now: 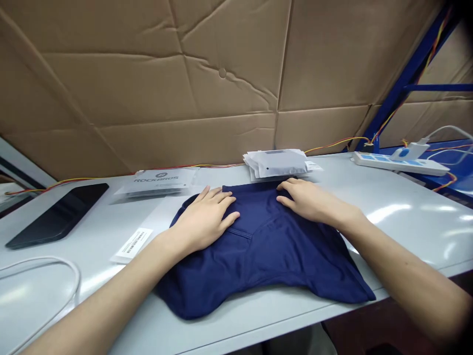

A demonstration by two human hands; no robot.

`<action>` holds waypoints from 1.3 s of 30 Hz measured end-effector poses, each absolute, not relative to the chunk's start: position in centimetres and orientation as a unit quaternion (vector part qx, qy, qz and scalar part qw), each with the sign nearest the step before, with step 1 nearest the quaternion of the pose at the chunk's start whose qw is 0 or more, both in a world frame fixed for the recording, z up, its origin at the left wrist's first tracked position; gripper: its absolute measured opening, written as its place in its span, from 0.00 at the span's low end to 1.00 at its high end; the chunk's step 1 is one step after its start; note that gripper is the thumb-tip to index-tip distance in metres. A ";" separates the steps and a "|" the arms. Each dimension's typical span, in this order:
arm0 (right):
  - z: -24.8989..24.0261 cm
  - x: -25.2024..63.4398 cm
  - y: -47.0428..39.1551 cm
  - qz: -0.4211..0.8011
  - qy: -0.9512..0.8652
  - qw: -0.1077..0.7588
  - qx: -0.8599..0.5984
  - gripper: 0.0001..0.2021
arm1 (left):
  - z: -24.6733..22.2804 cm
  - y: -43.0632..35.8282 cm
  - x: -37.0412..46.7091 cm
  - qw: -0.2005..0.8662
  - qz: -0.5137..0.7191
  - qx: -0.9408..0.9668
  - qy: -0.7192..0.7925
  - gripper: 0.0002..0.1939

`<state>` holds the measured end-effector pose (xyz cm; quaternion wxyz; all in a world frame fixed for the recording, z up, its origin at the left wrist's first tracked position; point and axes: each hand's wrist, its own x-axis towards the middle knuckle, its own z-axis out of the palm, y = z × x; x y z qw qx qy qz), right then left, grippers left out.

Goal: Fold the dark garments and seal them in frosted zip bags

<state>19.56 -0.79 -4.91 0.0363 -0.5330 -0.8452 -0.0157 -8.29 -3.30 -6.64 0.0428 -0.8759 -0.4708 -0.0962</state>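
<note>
A navy blue stitched fabric garment (266, 251) lies spread on the grey table, its exact kind unclear. Its lower edge curves in at the middle, and one corner on the right reaches the table's front edge. My left hand (207, 217) rests flat on its upper left part, fingers stretched away from me and thumb apart. On the upper right edge lies my right hand (305, 199), fingers slightly bent and thumb spread, pressing the cloth from above. Beneath my left forearm's far side is a clear packet with a white barcode label (136, 243).
Behind the garment sit a ROCKBROS plastic bag (158, 181) and a stack of white packets (279, 163). A black phone (59, 214) and a white cable (76, 276) lie at left. A power strip (399, 162) is at right. Cardboard (148, 88) walls the back.
</note>
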 end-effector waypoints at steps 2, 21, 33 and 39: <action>-5.0 19.6 -0.7 -0.012 -0.845 0.039 -0.533 0.20 | -6.7 -3.3 -8.3 0.044 -0.100 -0.879 -0.464 0.26; -5.3 20.2 -0.3 -0.034 -0.844 0.050 -0.533 0.23 | -6.4 -3.3 -8.2 0.051 -0.051 -0.862 -0.502 0.33; -5.5 20.6 0.5 -0.103 -0.829 -0.011 -0.550 0.18 | -6.5 -3.2 -8.3 0.057 -0.057 -0.859 -0.505 0.31; -5.0 19.7 0.3 -0.141 -0.825 -0.046 -0.545 0.16 | -5.9 -3.2 -8.3 0.068 -0.046 -0.860 -0.504 0.29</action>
